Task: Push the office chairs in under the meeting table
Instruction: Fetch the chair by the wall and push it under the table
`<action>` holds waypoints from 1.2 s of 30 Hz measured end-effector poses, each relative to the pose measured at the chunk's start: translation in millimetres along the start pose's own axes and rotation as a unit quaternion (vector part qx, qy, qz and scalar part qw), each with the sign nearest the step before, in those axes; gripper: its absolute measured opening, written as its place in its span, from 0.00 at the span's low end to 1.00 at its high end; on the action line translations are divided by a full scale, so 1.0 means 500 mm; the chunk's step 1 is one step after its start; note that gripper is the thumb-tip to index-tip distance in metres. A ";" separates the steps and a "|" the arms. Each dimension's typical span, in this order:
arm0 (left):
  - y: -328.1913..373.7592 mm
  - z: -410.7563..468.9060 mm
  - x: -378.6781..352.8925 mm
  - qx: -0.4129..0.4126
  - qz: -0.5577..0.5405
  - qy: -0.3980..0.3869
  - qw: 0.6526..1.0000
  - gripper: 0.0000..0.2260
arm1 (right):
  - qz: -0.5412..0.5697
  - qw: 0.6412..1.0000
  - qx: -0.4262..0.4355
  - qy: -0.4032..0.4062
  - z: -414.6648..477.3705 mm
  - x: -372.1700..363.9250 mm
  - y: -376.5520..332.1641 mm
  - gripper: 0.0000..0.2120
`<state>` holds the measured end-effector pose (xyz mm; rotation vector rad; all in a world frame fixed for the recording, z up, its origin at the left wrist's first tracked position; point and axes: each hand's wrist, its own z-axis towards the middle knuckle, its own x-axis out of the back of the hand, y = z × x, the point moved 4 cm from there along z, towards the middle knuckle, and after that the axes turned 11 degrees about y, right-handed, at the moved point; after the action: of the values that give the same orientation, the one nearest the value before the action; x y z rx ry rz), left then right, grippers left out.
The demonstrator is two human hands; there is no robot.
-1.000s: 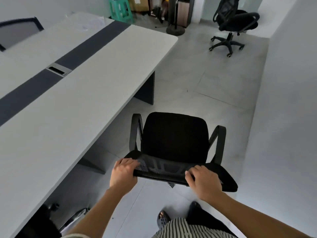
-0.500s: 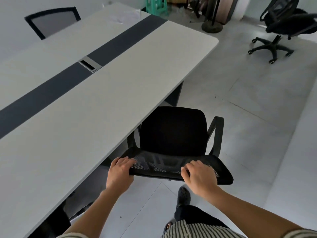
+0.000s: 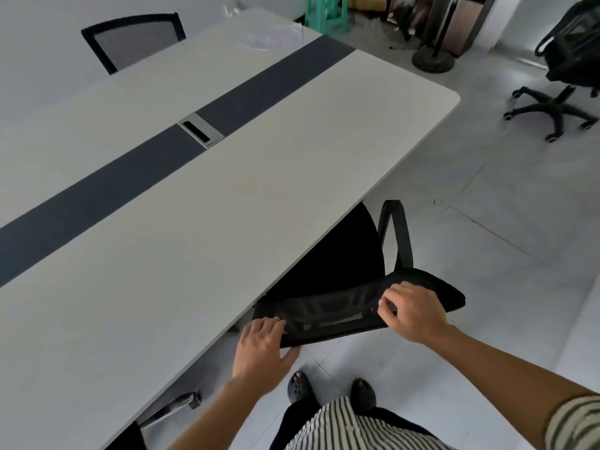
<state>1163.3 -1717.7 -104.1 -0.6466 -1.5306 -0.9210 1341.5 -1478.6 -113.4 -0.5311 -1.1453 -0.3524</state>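
A black mesh office chair [image 3: 341, 264] stands at the near long edge of the white meeting table [image 3: 201, 203], its seat partly hidden under the tabletop. Its right armrest [image 3: 397, 232] sticks out past the table edge. My left hand [image 3: 263, 344] grips the left end of the backrest's top rim, thumb underneath. My right hand [image 3: 414, 315] holds the right part of the same rim, fingers curled over it. A second black swivel chair [image 3: 565, 76] stands loose on the floor at the far right. A grey-mesh chair back [image 3: 133, 40] shows behind the table's far side.
A dark stripe with a metal cable hatch [image 3: 201, 129] runs along the table's middle. A green stool [image 3: 326, 11] and a round stand base [image 3: 433, 58] are at the far end of the room. My feet in dark shoes [image 3: 331, 391] stand on the grey tile floor behind the chair.
The chair has moved left and forward, from beside the table to partly under its edge. Both hands stayed on the backrest rim; the view has turned left.
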 end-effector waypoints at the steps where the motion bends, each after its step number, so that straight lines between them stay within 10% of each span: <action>1: 0.002 0.007 0.005 -0.010 -0.010 -0.012 1.000 0.25 | -0.003 1.000 -0.004 -0.001 0.016 0.001 0.008 0.15; 15: 0.052 0.116 -0.015 0.107 -0.107 -0.072 0.986 0.16 | 0.047 0.964 -0.262 0.010 0.148 0.017 0.142 0.14; 31: 0.242 0.215 -0.032 0.432 -0.094 0.101 0.891 0.18 | 0.086 0.983 -0.104 -0.127 0.452 -0.073 0.240 0.13; 36: 0.208 0.204 -0.033 0.388 -0.050 0.134 0.910 0.23 | 0.091 0.985 -0.094 -0.114 0.415 -0.076 0.233 0.12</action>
<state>1196.0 -1574.7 -101.0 0.1319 -1.5249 -0.3790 1229.4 -1265.3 -109.3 -0.8527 -1.2790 -0.2456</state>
